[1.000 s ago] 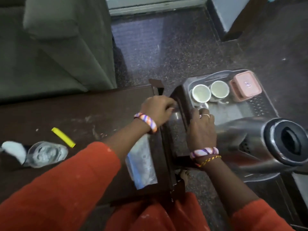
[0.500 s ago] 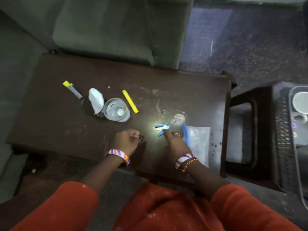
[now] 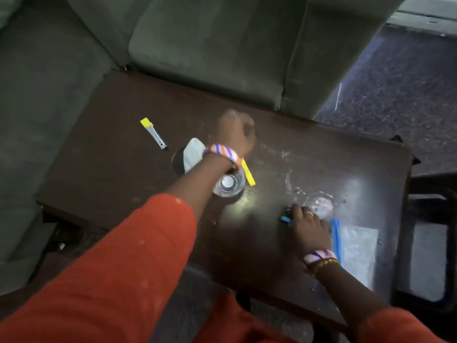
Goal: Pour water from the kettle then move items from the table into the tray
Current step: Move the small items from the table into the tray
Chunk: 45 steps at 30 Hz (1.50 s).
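Note:
My left hand [image 3: 235, 134] reaches out over the far middle of the dark brown table [image 3: 118, 154]. It is blurred with its fingers curled, and I cannot tell whether it holds anything. Under its wrist stands a clear glass [image 3: 228, 186], with a yellow strip [image 3: 248, 173] beside it. My right hand [image 3: 309, 226] is down near the table's right front, fingers closed over a small blue object [image 3: 286, 219]. Just beyond those fingers sits a second clear glass [image 3: 320, 204]. Neither the kettle nor the tray is in view.
A yellow-capped cutter [image 3: 153, 132] lies at the left. A white cloth [image 3: 194, 152] rests on a black round thing. A blue-edged zip bag [image 3: 356, 251] lies by my right wrist. A green sofa [image 3: 210, 45] backs the table, and a dark stool [image 3: 432, 194] stands at right.
The view swung from the tray and kettle back to the table. My left hand moved from the table's front out past the glass. My right hand stayed on the blue object.

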### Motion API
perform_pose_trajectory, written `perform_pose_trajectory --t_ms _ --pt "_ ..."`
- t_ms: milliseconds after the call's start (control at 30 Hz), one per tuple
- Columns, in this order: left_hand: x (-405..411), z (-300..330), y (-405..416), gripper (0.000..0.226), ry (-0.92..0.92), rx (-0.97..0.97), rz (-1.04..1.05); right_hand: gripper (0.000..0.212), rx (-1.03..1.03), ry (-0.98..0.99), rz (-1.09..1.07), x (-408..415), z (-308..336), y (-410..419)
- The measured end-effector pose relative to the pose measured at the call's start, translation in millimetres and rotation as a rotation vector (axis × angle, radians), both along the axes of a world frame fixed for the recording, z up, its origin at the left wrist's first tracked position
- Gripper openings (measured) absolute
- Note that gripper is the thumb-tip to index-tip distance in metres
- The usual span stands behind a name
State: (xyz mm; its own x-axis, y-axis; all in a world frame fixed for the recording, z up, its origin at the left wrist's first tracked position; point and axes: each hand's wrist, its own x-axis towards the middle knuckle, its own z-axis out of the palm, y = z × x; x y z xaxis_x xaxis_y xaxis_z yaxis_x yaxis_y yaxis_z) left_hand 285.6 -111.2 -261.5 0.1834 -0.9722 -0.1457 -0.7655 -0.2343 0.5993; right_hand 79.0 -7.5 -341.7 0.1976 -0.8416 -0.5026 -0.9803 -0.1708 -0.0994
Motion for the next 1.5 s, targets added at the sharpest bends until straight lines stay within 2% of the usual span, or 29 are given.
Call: perform_pose_trajectory --t_ms 67,133,167,233,267,333,400,467,533,667,733,800,833,900,967,1067,1133,1233,1333,1433,1467,1500 --pt "50.2 -1.9 -27.7 0.041 -0.031 -0.108 0.296 0.044 -0.035 -0.080 -0.108 6.5 4.4 -4.7" --pt "101.8 -19.4 -32.8 0.037 -0.108 -0.036 0.540 0.046 -0.080 -0.148 -0.186 19.4 8.1 -12.1" --pt "124.1 -31.4 -28.8 0.038 -0.171 0.108 0.560 0.046 -0.100 -0.193 -0.222 27.9 8.7 -16.8" --pt "148.1 -54.1 -13.4 0.041 -0.334 0.425 0.412 0.043 -0.144 -0.297 -0.306 42.1 5.1 -25.7" --pt "154.2 -63.7 -6.3 0.041 -0.360 0.509 0.370 0.042 -0.160 -0.349 -0.352 47.6 2.6 -29.3" --pt "164.3 -78.1 1.7 0.040 -0.281 0.588 0.410 0.043 -0.166 -0.426 -0.439 56.3 2.9 -33.2" --pt "172.1 -84.1 4.0 0.037 -0.162 0.537 0.557 0.044 -0.177 -0.483 -0.483 57.3 7.2 -33.1" --pt "172.1 -76.3 2.6 0.026 -0.130 0.334 0.656 0.045 -0.195 -0.531 -0.510 51.7 21.0 -31.3" --pt "161.8 -46.0 -7.1 0.023 -0.022 0.117 0.707 0.045 -0.211 -0.565 -0.542 40.3 41.4 -32.4" --pt "96.8 41.6 -42.5 0.043 0.265 -0.134 0.487 0.042 -0.277 -0.619 -0.591 4.5 98.9 -44.8" --pt "38.4 82.4 -52.9 0.068 0.615 -0.126 0.306 0.050 -0.348 -0.654 -0.612 -17.0 136.7 -53.9" --pt "-32.0 116.8 -54.1 0.087 0.908 -0.016 0.156 0.064 -0.430 -0.649 -0.611 -45.5 179.3 -63.8" --pt "-70.4 131.4 -51.2 0.086 1.007 0.061 0.094 0.070 -0.464 -0.620 -0.607 -63.6 200.7 -67.9" --pt "-150.4 154.8 -40.5 0.063 1.129 0.180 -0.020 0.070 -0.513 -0.565 -0.620 -109.8 245.6 -73.4" --pt "-224.9 175.3 -29.2 0.043 1.129 0.268 -0.163 0.059 -0.571 -0.514 -0.644 -170.4 287.5 -77.7" --pt "-326.8 200.0 -22.8 0.030 1.189 0.392 -0.257 0.037 -0.620 -0.480 -0.665 -278.3 329.7 -80.2" --pt "-390.5 209.2 -21.2 0.022 1.161 0.441 -0.275 0.033 -0.600 -0.447 -0.686 -348.1 344.8 -76.4" --pt "-479.5 188.9 -23.7 0.037 0.936 0.348 -0.320 0.036 -0.506 -0.384 -0.707 -441.1 339.8 -67.7" --pt "-546.3 142.3 -18.7 0.040 0.683 0.349 -0.341 0.041 -0.359 -0.289 -0.730 -512.8 296.7 -56.0" --pt "-587.6 89.1 -13.1 0.019 0.444 0.481 -0.415 0.038 -0.195 -0.209 -0.673 -550.6 234.4 -41.5" --pt "-598.0 73.9 -12.4 0.030 0.390 0.552 -0.429 0.039 -0.154 -0.195 -0.653 -556.4 215.8 -36.9" --pt "-606.9 57.9 -12.5 0.031 0.363 0.596 -0.427 0.040 -0.112 -0.200 -0.637 -560.1 199.2 -32.8"
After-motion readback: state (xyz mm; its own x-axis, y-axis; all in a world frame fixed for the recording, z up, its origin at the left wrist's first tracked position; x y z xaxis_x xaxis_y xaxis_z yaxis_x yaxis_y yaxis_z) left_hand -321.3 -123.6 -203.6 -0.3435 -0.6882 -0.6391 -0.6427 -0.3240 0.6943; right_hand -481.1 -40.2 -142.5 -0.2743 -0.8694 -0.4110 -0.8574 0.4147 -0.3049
